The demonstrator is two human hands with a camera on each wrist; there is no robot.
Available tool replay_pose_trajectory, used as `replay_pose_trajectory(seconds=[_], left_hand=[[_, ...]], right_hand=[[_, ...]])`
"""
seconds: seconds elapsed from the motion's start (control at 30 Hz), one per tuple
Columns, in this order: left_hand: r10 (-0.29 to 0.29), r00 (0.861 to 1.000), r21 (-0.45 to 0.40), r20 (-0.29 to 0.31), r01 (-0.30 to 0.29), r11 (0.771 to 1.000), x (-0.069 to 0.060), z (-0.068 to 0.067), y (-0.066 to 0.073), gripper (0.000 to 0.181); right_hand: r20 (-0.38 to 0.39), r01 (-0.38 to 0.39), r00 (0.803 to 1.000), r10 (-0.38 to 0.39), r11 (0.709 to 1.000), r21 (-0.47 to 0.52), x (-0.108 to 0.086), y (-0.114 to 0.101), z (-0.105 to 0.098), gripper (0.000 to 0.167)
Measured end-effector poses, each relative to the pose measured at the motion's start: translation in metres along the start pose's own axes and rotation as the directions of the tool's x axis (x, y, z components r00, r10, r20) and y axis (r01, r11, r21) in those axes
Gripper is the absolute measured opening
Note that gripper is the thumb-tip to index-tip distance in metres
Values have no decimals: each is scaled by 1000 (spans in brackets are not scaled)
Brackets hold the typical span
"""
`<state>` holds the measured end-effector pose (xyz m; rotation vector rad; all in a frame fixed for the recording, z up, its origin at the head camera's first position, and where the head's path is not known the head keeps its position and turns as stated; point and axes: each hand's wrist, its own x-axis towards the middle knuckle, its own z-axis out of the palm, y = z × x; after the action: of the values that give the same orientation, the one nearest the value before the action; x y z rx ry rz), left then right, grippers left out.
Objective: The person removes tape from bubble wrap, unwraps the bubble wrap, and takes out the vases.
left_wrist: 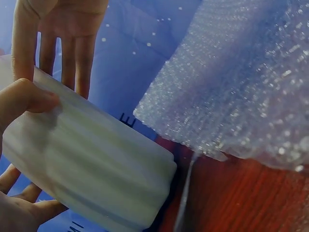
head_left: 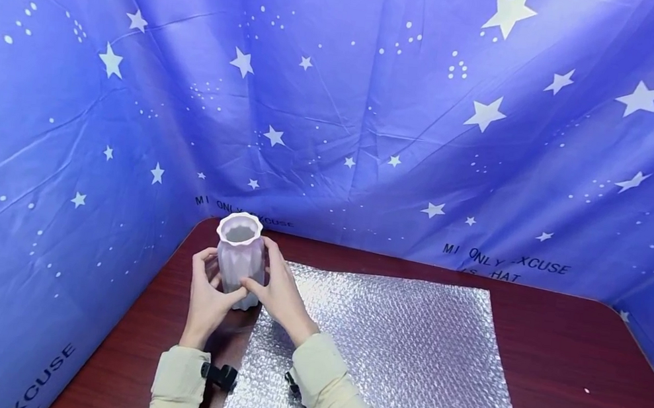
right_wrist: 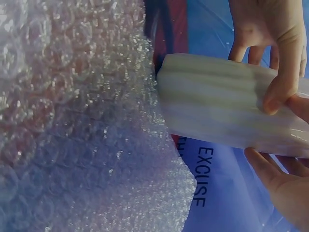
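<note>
A pale, whitish-lavender vase (head_left: 241, 268) with a scalloped rim and fluted sides is upright at the left of the table. My left hand (head_left: 208, 298) grips its left side, thumb across the front. From the right, my right hand (head_left: 282, 292) holds it too, with the thumb pressing the front near the other thumb. Both wrist views show the ribbed body of the vase (left_wrist: 96, 154) between the two hands. Whether its base touches the tabletop, I cannot tell. Just right of the vase lies a sheet of clear bubble wrap (head_left: 402, 345), flat and partly under my right forearm.
The dark red wooden table (head_left: 573, 363) has rounded far corners. Blue curtains (head_left: 338, 99) with white stars and black lettering hang close behind it and along the left side. A tiny white speck (head_left: 586, 391) lies on the right part of the table.
</note>
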<state>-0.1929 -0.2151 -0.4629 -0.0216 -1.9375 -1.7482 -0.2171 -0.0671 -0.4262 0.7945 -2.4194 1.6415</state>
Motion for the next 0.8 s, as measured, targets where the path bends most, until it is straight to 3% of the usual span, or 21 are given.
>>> replay_pose_trajectory(seconds=[0.27,0.53,0.8], left_hand=[[-26,1000,-46,4,26,999,3,-1,-4,87],[-61,998,-18,24,62,998,-3,-8,-6,87],[-34,999,13,37,33,999,2,-8,-8,86]], right_hand=[[10,3,1000,-3,999,-32,3,1,5,76],[26,-16,999,18,995,-97,-1,0,12,73],[19,-15,1000,17,994,-111,2,-1,9,72]])
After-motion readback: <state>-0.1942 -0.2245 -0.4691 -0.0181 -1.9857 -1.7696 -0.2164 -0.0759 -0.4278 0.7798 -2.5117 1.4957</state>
